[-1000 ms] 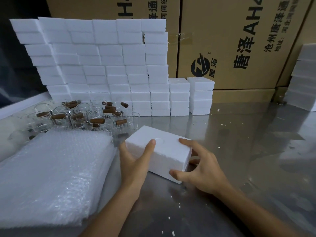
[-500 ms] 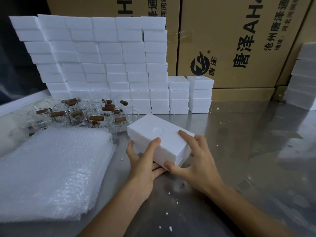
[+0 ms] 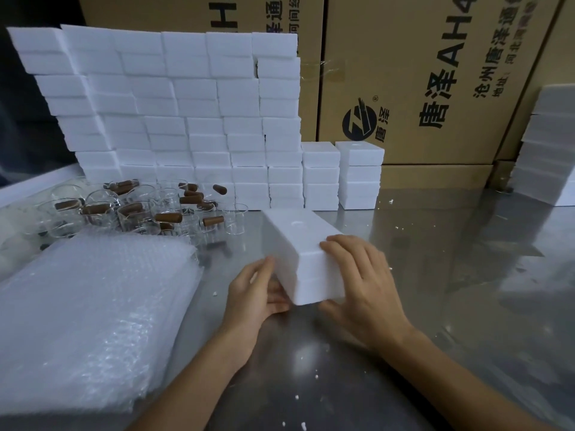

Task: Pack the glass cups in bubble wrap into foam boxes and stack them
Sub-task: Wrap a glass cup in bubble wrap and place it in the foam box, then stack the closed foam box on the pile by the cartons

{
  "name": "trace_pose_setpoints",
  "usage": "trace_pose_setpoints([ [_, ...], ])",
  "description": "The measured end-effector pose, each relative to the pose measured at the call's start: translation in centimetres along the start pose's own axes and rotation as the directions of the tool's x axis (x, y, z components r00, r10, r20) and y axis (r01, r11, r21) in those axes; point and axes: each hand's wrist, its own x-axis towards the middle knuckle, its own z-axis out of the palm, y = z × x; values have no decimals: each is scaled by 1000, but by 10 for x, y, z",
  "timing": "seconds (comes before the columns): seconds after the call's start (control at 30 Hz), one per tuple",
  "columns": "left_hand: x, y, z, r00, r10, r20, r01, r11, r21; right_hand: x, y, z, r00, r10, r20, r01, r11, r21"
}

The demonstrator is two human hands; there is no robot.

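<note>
Both hands clasp a white foam box (image 3: 303,241) between them on the counter (image 3: 435,275): left hand (image 3: 255,290) cupping its near-left side, right hand (image 3: 357,275) spread over the near-right corner.

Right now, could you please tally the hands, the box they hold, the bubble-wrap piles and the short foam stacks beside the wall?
Hands: 2, left hand, right hand
Box: 1
Wrap pile: 1
Short stacks: 2
Total: 6

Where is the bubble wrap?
The bubble wrap lies stacked at the table's left, just in front of the glass cups and left of the left hand.
</note>
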Motion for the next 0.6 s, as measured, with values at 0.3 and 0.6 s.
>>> trace_pose_setpoints([
  [0.3, 32, -22, 0, 973, 224, 47, -224, 886, 407, 60, 110, 8, 982, 174, -79, -188, 955, -229],
  [0.6, 67, -27, 11, 943, 327, 59, -311, 807, 502, 162, 215, 26, 965, 249, -78, -259, 882, -394],
])
